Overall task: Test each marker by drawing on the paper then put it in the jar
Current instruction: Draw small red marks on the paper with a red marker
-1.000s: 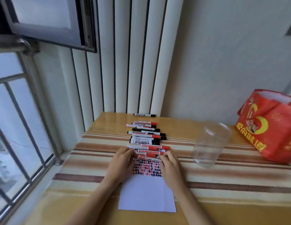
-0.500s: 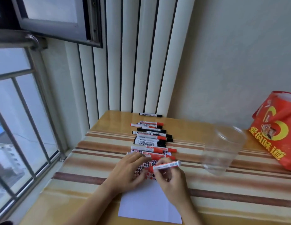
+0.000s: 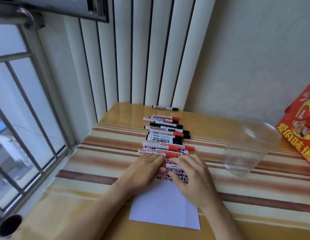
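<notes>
A white sheet of paper (image 3: 163, 205) lies on the striped table, its far part covered in red and black marks. Both hands hold one red marker (image 3: 169, 165) crosswise just above those marks. My left hand (image 3: 145, 170) grips its red cap end and my right hand (image 3: 190, 174) grips the white barrel. Several red and black markers (image 3: 165, 135) lie in a row beyond the paper, reaching toward the wall. A clear plastic jar (image 3: 249, 149) stands to the right with nothing visible inside it.
A red printed bag (image 3: 299, 130) sits at the far right behind the jar. A barred window (image 3: 26, 118) runs along the left edge of the table (image 3: 102, 163). A dark round object (image 3: 9, 224) shows at the bottom left corner.
My right hand lifted one red marker off the row. It has now come down over the marked paper, and my left hand has closed on its cap end.
</notes>
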Demonstrator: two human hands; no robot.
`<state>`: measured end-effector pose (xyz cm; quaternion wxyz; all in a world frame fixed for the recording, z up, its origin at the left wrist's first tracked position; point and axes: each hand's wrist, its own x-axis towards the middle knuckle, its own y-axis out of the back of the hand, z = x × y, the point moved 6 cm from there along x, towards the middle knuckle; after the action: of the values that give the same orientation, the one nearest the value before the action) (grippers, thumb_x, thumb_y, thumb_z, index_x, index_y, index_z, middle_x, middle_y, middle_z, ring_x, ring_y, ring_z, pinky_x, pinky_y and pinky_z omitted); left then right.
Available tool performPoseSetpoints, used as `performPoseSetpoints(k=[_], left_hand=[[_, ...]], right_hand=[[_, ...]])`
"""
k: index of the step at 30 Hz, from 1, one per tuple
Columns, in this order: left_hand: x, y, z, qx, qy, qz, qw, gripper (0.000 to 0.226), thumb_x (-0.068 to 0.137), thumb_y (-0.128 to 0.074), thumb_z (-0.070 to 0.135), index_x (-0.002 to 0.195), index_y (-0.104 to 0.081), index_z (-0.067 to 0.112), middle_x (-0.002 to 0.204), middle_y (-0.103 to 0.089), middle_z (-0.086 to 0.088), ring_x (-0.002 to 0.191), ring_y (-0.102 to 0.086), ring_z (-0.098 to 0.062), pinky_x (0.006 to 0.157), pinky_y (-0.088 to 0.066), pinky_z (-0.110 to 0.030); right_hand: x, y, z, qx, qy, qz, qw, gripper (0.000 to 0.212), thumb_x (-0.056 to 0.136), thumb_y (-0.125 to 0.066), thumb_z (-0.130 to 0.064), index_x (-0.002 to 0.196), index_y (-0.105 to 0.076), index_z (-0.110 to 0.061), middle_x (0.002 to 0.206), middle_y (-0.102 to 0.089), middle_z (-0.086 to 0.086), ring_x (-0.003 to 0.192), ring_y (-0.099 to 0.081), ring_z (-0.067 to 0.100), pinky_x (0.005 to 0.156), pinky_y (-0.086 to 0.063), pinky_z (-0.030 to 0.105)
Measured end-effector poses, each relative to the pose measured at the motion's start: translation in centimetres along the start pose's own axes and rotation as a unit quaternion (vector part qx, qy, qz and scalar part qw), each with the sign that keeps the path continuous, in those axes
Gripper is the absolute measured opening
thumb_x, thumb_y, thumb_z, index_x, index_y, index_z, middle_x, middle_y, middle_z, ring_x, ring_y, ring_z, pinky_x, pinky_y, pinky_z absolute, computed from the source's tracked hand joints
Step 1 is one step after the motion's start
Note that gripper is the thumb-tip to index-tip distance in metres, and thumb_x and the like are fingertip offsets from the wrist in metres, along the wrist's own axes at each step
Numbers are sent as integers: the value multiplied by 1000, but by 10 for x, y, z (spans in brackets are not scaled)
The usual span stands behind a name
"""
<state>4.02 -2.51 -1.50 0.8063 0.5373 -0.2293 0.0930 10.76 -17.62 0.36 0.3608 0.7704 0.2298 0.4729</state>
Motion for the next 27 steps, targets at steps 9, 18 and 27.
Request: performPoseSetpoints(k=[9,18,27], left_hand=[[-5,8,-10,-55,59,18,997,36,105,-30,39,82,-45,15,77,-54,3,69,-46,-21,63,-38,-42],[-4,-3,-14,-23,52,7,998,32,106,-37,32,91,-58,14,87,-62,3,81,-56,-23,72,-44,-43],[-4,6,-11,-2,38,53,998,20,103,-42,25,86,-51,17,81,-55,6,74,-50,-20,65,-40,-41]], right_hand=[[8,-29,-23,-148,64,-10,987,11,96,-70,-29,97,-67,-18,83,-59,-4,74,-61,20,62,-47,33],[5,-32,-6,-57,5,-47,997,34,103,-46,-49,105,-68,-23,82,-63,-4,68,-63,23,51,-51,39],[6,-31,-10,-104,24,14,994,42,103,-44,-54,85,-60,-20,52,-55,-4,41,-49,24,41,-24,24]])
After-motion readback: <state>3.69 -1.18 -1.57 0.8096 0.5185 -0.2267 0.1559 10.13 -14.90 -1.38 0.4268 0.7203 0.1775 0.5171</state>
